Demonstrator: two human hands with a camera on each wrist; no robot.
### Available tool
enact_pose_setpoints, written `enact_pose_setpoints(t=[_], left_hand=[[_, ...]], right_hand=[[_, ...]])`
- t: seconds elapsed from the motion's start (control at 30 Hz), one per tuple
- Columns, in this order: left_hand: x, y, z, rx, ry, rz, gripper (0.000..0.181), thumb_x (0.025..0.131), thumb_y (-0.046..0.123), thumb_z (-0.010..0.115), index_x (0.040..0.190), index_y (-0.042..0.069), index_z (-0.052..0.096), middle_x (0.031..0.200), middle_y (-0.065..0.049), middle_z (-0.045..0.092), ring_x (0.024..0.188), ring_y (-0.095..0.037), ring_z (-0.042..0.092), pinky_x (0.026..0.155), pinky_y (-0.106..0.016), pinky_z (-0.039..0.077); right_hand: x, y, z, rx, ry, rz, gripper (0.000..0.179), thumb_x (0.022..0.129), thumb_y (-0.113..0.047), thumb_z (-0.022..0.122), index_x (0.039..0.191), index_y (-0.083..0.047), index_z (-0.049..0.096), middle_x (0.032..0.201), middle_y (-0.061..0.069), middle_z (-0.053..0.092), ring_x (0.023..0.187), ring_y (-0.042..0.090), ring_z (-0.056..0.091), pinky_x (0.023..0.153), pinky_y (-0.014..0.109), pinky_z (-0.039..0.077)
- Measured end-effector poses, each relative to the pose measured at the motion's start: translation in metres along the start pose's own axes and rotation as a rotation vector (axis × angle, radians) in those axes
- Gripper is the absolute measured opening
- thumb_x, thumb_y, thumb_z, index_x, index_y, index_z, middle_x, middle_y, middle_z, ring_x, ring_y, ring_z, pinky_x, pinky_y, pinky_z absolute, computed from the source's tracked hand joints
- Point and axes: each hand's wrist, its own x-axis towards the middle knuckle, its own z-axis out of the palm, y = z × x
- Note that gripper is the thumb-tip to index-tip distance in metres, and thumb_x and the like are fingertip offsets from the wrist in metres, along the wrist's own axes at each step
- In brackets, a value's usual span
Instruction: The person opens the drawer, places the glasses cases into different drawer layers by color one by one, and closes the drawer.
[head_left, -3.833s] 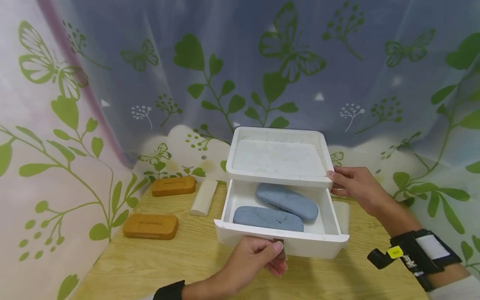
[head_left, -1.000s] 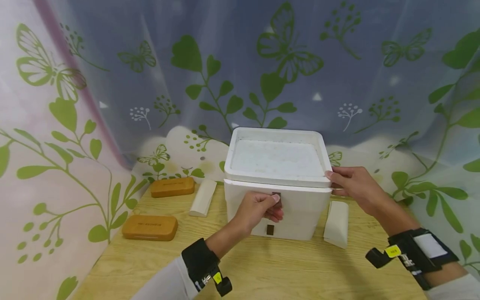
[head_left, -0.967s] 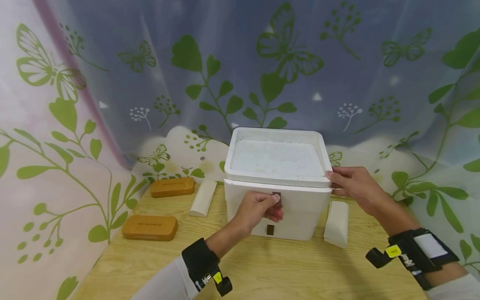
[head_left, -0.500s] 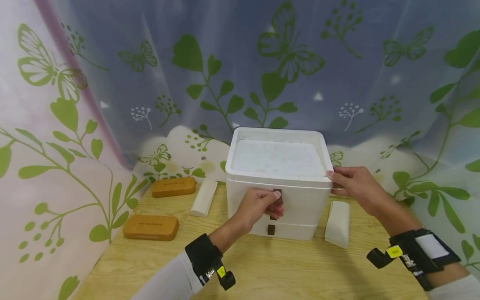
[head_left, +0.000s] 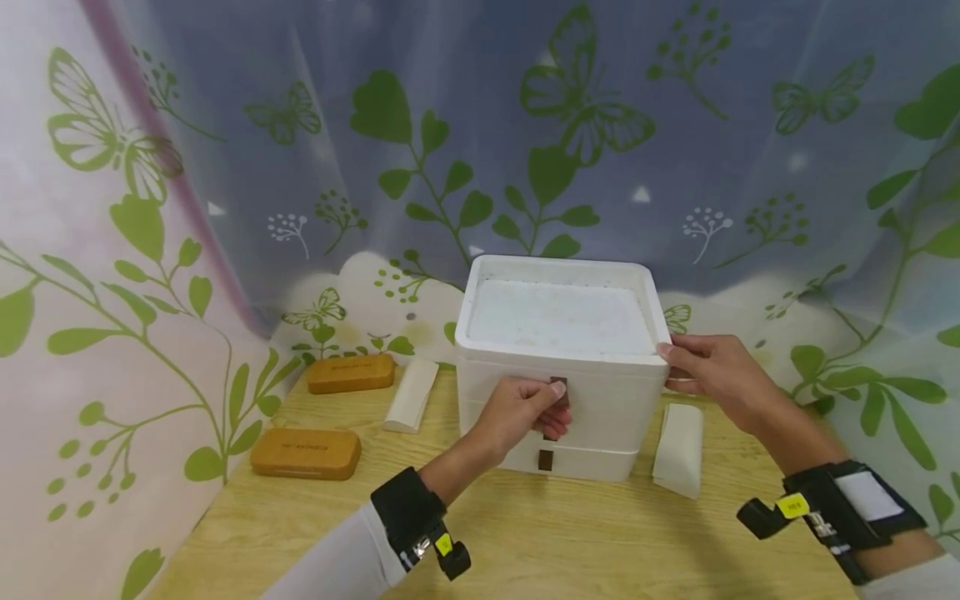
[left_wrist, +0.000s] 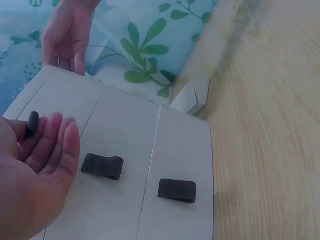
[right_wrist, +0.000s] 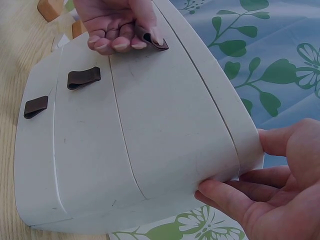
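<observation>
A white drawer cabinet stands on the wooden table, all of its drawer fronts pushed in. My left hand pinches the brown pull tab of the top drawer between thumb and bent forefinger; the other fingers lie loosely curled, palm up. Below it, the middle pull tab and bottom pull tab are free. At the cabinet's upper right corner my right hand grips the edge, thumb on the top rim and fingers against the side. The drawers' contents are hidden.
Two mustard-coloured glasses cases, one behind and one in front, lie at the left. A cream case lies beside the cabinet's left side, another cream case at its right. A patterned curtain hangs close behind.
The top drawer, earlier pulled out with two blue glasses cases inside, has slid back into the cabinet. My left hand moved away from me with its tab; the right hand kept its grip.
</observation>
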Motion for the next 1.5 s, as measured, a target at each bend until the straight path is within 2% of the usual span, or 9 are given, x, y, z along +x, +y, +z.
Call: enact_pose_setpoints(t=[0.23,0.5,0.67,0.77,0.97,1.17,1.37,1.5], left_hand=[[-0.009,-0.005,-0.005,0.076,0.000,0.005,0.037,0.105,0.026,0.062,0.100,-0.009,0.075,0.098,-0.027,0.076,0.074,-0.015,0.074,0.076,-0.034,0.066],[-0.031,-0.022,-0.016,0.220,0.048,-0.004,0.026,0.103,0.019,0.064,0.105,-0.003,0.078,0.100,-0.020,0.077,0.085,-0.027,0.077,0.077,-0.032,0.065],[-0.035,-0.035,-0.024,0.287,0.055,-0.018,0.025,0.102,0.018,0.065,0.109,-0.003,0.078,0.106,-0.018,0.077,0.085,-0.024,0.077,0.077,-0.031,0.065],[-0.034,-0.041,-0.024,0.267,0.049,-0.042,0.028,0.101,0.016,0.067,0.115,-0.006,0.075,0.111,-0.021,0.076,0.087,-0.024,0.077,0.078,-0.033,0.065],[-0.031,-0.050,-0.023,0.165,0.021,-0.087,0.032,0.100,0.018,0.068,0.120,-0.007,0.073,0.113,-0.025,0.074,0.096,-0.029,0.077,0.086,-0.035,0.065],[-0.030,-0.052,-0.020,0.144,0.027,-0.092,0.036,0.100,0.026,0.069,0.121,-0.002,0.073,0.115,-0.019,0.076,0.103,-0.033,0.077,0.093,-0.037,0.063],[-0.026,-0.054,-0.016,0.109,0.040,-0.084,0.034,0.098,0.028,0.072,0.116,-0.001,0.075,0.110,-0.019,0.077,0.100,-0.034,0.077,0.091,-0.036,0.063],[-0.024,-0.054,-0.014,0.089,0.046,-0.099,0.033,0.099,0.027,0.071,0.112,-0.003,0.075,0.104,-0.020,0.077,0.092,-0.030,0.077,0.086,-0.034,0.064]], right_hand=[[0.002,0.001,0.000,-0.001,0.005,-0.006,0.071,0.108,-0.037,0.055,0.158,0.009,0.032,0.156,0.035,0.043,0.109,0.002,0.068,0.097,0.033,0.060],[0.001,0.000,0.000,0.013,0.005,-0.009,0.071,0.108,-0.036,0.055,0.157,0.009,0.032,0.157,0.035,0.041,0.105,-0.002,0.067,0.096,0.030,0.061],[0.001,-0.001,-0.001,0.024,0.004,-0.014,0.070,0.108,-0.035,0.055,0.157,0.010,0.033,0.155,0.036,0.043,0.100,-0.007,0.066,0.095,0.028,0.061],[0.001,-0.001,-0.001,0.027,0.004,-0.014,0.070,0.109,-0.035,0.055,0.157,0.010,0.032,0.156,0.036,0.042,0.098,-0.008,0.066,0.094,0.028,0.061],[0.000,-0.001,0.000,0.034,0.001,-0.023,0.069,0.109,-0.034,0.055,0.157,0.010,0.033,0.155,0.036,0.042,0.097,-0.010,0.066,0.094,0.026,0.061],[-0.001,-0.001,0.000,0.026,0.000,-0.024,0.068,0.109,-0.034,0.055,0.157,0.010,0.033,0.155,0.036,0.043,0.096,-0.009,0.066,0.094,0.027,0.061],[-0.001,-0.001,0.000,0.022,0.003,-0.022,0.069,0.109,-0.034,0.055,0.157,0.010,0.034,0.154,0.036,0.044,0.097,-0.008,0.067,0.094,0.028,0.061],[-0.001,-0.001,0.001,0.017,0.008,-0.012,0.069,0.108,-0.035,0.055,0.157,0.010,0.034,0.154,0.036,0.044,0.101,-0.004,0.067,0.095,0.029,0.061]])
